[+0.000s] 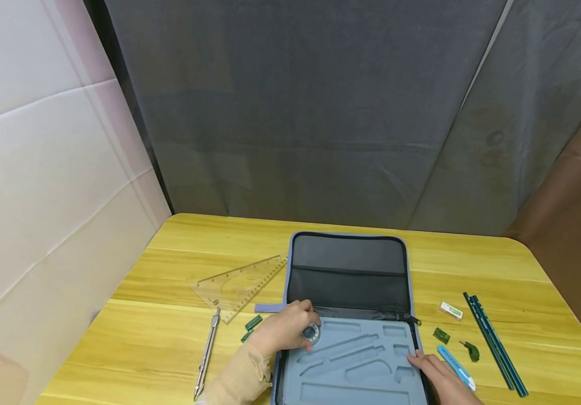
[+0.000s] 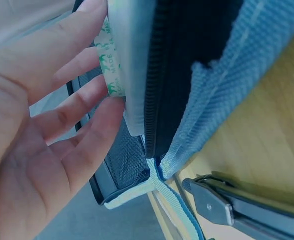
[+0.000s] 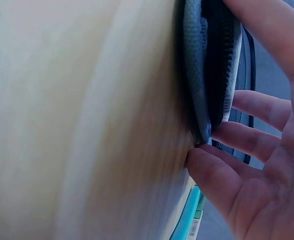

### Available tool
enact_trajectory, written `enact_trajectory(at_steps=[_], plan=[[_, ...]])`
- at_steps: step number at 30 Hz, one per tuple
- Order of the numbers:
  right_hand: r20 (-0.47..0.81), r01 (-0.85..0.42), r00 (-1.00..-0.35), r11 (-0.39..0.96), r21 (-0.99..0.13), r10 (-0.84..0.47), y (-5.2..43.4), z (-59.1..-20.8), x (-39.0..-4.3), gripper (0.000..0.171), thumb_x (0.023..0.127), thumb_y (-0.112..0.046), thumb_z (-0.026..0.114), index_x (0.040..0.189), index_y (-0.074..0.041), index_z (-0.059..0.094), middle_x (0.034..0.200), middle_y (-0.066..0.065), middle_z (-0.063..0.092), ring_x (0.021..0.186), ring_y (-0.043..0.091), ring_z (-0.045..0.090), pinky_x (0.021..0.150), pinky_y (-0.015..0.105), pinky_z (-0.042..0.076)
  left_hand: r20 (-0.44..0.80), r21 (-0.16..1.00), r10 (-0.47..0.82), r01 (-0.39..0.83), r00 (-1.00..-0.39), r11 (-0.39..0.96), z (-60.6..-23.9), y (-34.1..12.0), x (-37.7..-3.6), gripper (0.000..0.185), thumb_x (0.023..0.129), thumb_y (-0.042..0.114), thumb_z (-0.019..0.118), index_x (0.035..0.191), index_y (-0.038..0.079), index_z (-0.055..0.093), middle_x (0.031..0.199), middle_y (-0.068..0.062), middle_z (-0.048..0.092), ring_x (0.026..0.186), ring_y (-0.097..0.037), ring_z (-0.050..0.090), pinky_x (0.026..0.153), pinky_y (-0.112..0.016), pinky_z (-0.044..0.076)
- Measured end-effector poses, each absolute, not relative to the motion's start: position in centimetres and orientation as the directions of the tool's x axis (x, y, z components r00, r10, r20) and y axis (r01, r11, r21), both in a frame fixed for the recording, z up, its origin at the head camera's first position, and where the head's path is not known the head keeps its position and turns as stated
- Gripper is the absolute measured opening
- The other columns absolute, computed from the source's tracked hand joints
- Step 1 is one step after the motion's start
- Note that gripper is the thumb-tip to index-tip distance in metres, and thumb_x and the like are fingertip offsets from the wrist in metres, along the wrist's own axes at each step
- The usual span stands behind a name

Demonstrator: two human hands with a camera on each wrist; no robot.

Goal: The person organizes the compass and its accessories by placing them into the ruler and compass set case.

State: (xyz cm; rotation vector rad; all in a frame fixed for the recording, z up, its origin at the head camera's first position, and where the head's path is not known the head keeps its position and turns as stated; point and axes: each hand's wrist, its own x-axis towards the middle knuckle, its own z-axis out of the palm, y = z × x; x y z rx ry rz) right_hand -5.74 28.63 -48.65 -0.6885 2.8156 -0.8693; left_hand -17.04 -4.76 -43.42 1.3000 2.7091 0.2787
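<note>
An unzipped stationery case [image 1: 348, 287] lies spread on the table, with its dark mesh lid folded back. Inside its near half sits a pale blue tray [image 1: 356, 368] with shaped hollows. My left hand [image 1: 287, 326] holds a small tape roll [image 1: 311, 333] over the tray's upper left corner. Green print shows on the tape roll [image 2: 110, 62] in the left wrist view, with fingertips along its edge. My right hand [image 1: 442, 374] grips the case's right side, its fingers [image 3: 251, 137] at the zipped edge in the right wrist view.
Left of the case lie a clear set square [image 1: 240, 284], a metal compass [image 1: 207, 354] and small green pieces [image 1: 253, 322]. On the right are an eraser [image 1: 451, 310], a green sharpener [image 1: 441, 336], a small green tool [image 1: 471, 351], a blue cutter [image 1: 455, 367] and dark pencils [image 1: 498, 346].
</note>
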Motion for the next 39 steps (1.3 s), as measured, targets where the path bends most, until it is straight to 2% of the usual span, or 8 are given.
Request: enact_trajectory(at_steps=[5, 12, 20, 28, 32, 39], plan=[[0.043, -0.394, -0.894, 0.74, -0.545, -0.445, 28.53, -48.66, -5.63, 0.074, 0.07, -0.04, 0.074, 0.125, 0.002, 0.048, 0.116, 0.013, 0.05, 0.105, 0.043, 0.045, 0.076, 0.041, 0.047, -0.06, 0.252, 0.779, 0.746, -0.624, 0.616, -43.26, -4.85, -17.02, 0.043, 0.068, 0.032, 0.078, 0.105, 0.013, 0.068, 0.094, -0.001, 0.054, 0.082, -0.014, 0.05, 0.074, -0.022, 0.043], [0.03, -0.385, -0.896, 0.742, -0.549, -0.443, 28.46, -48.42, -5.57, 0.076, 0.07, -0.041, 0.075, 0.127, 0.002, 0.046, 0.119, 0.014, 0.049, 0.107, 0.04, 0.046, 0.076, 0.046, 0.046, -0.081, 0.251, 0.788, 0.753, -0.61, 0.609, -42.8, -4.9, -17.0, 0.032, 0.074, 0.017, 0.073, 0.105, 0.012, 0.068, 0.099, -0.004, 0.056, 0.088, -0.016, 0.053, 0.076, -0.023, 0.045], [0.005, -0.369, -0.897, 0.744, -0.557, -0.441, 28.58, -48.45, -5.62, 0.076, 0.071, -0.041, 0.074, 0.128, 0.002, 0.045, 0.121, 0.016, 0.048, 0.108, 0.04, 0.045, 0.076, 0.046, 0.046, -0.071, 0.259, 0.795, 0.758, -0.603, 0.598, -43.0, -4.74, -17.14, 0.032, 0.071, 0.018, 0.078, 0.101, 0.01, 0.07, 0.098, -0.001, 0.058, 0.088, -0.013, 0.056, 0.074, -0.018, 0.046], [0.061, -0.394, -0.9, 0.747, -0.535, -0.431, 28.53, -48.76, -5.47, 0.074, 0.069, -0.041, 0.075, 0.125, -0.002, 0.048, 0.116, 0.012, 0.051, 0.107, 0.033, 0.048, 0.076, 0.04, 0.047, -0.072, 0.25, 0.789, 0.754, -0.611, 0.607, -43.07, -4.55, -17.12, 0.036, 0.066, 0.02, 0.079, 0.1, 0.01, 0.07, 0.096, 0.0, 0.059, 0.087, -0.01, 0.057, 0.071, -0.014, 0.045], [0.075, -0.397, -0.902, 0.751, -0.528, -0.425, 28.51, -48.88, -5.42, 0.073, 0.068, -0.042, 0.075, 0.125, -0.004, 0.049, 0.115, 0.009, 0.052, 0.108, 0.031, 0.049, 0.076, 0.039, 0.048, -0.077, 0.235, 0.788, 0.757, -0.611, 0.61, -43.04, -4.52, -17.09, 0.033, 0.068, 0.016, 0.079, 0.1, 0.01, 0.07, 0.097, 0.0, 0.059, 0.088, -0.011, 0.058, 0.072, -0.015, 0.046], [0.055, -0.384, -0.905, 0.751, -0.537, -0.423, 28.55, -48.87, -5.4, 0.074, 0.069, -0.043, 0.075, 0.125, -0.003, 0.049, 0.117, 0.01, 0.051, 0.107, 0.035, 0.048, 0.076, 0.039, 0.048, -0.084, 0.255, 0.77, 0.733, -0.633, 0.631, -43.0, -4.42, -16.99, 0.032, 0.067, 0.01, 0.079, 0.098, 0.01, 0.071, 0.095, 0.0, 0.06, 0.088, -0.011, 0.059, 0.071, -0.015, 0.046]])
